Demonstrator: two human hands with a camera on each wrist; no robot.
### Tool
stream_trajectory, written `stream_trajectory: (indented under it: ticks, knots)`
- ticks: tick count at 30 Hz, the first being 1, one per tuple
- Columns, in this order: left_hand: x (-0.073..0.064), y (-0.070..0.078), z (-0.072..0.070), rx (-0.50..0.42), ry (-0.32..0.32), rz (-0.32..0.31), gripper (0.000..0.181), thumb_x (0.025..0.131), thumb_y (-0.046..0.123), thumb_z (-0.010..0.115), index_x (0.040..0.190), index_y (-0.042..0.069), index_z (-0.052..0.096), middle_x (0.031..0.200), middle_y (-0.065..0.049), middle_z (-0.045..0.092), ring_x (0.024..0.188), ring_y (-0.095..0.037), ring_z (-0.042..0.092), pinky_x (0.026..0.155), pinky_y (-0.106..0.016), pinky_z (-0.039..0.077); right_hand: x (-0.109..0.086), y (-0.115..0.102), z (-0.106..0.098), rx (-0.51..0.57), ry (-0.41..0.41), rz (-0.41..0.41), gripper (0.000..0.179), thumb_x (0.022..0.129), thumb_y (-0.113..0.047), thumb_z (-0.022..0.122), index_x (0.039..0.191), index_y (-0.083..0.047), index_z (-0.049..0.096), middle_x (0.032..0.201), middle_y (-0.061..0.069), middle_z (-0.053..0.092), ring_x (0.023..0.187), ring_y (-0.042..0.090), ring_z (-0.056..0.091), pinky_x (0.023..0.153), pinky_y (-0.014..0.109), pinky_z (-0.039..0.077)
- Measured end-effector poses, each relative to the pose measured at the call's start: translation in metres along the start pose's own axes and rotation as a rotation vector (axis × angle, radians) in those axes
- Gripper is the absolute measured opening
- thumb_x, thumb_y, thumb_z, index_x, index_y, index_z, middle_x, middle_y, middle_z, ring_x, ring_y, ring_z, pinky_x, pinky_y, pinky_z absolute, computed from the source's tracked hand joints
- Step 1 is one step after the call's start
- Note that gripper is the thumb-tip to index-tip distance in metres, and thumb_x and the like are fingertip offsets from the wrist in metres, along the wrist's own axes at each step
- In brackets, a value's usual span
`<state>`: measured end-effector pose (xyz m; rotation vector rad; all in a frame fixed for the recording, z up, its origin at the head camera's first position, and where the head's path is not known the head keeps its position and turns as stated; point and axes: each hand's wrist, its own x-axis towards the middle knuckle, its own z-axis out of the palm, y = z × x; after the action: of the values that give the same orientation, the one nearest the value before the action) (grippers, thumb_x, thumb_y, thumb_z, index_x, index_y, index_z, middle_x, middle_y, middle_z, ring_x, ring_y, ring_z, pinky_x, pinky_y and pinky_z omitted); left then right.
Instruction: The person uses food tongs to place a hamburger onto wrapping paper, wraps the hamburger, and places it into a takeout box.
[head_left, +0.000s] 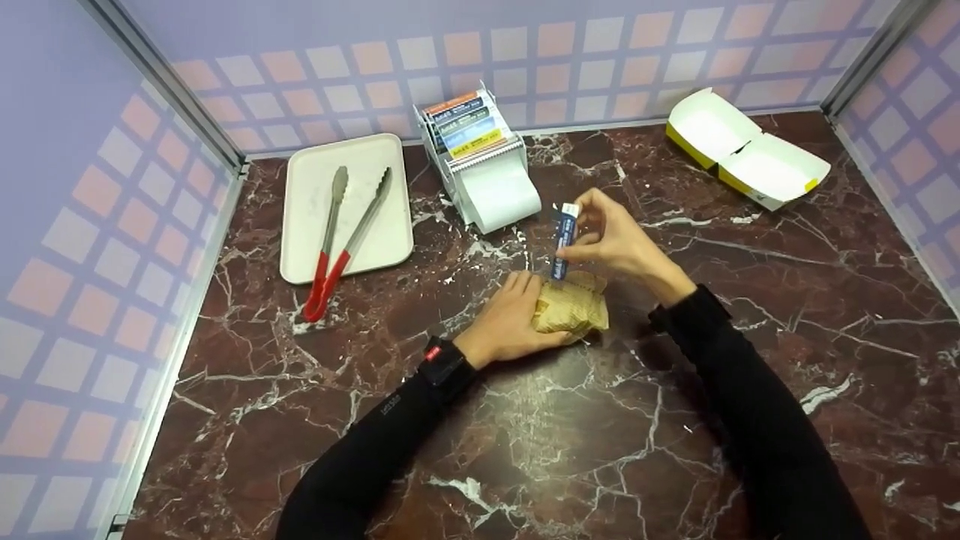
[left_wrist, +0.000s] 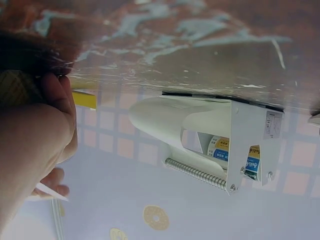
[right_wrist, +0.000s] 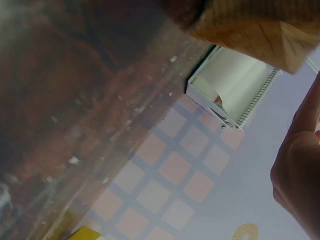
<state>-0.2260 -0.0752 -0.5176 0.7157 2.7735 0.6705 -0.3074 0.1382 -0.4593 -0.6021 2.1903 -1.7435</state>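
A bundle wrapped in yellow printed paper [head_left: 574, 307] lies on the marbled table; what is inside is hidden. My left hand [head_left: 510, 319] grips its left side, thumb along the near edge and fingers at the far side. Between thumb and fingers my right hand [head_left: 611, 236] pinches a blue and white sticker label [head_left: 564, 240], held on a slant just above the bundle's far edge. In the right wrist view the wrapped bundle [right_wrist: 255, 37] shows at the top, and part of the right hand [right_wrist: 300, 160] at the right edge.
Behind the hands stands a white label dispenser [head_left: 495, 187] with several coloured rolls and a strip of backing paper. On the left, red-handled tongs [head_left: 328, 277] lie across a cream tray [head_left: 300, 225]. An open yellow and white carton [head_left: 772, 161] sits at the back right.
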Motion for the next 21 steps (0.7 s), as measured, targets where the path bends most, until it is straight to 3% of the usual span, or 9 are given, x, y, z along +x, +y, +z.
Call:
stream_trajectory:
  ticks: [6,21]
  knots:
    - [0.000,0.000,0.001,0.005,0.020,0.012,0.094,0.086,0.062,0.071,0.152,0.002,0.039,0.137,-0.009,0.049,0.127,-0.021,0.045,0.118,-0.041,0.043,0.004,0.013,0.001,0.001,-0.080,-0.012,0.059,0.075,0.016,0.081,0.119,0.004,0.044,0.105,0.012,0.061,0.074,0.016,0.071,0.075,0.031,0.065]
    - [-0.001,0.000,0.001,-0.001,0.017,0.030,0.090,0.087,0.060,0.072,0.149,0.002,0.040,0.138,-0.010,0.048,0.127,-0.021,0.045,0.119,-0.041,0.042,0.011,0.022,0.009,-0.126,-0.153,0.053,0.067,0.071,0.014,0.085,0.121,0.003,0.042,0.102,0.012,0.060,0.079,0.016,0.067,0.077,0.024,0.062]
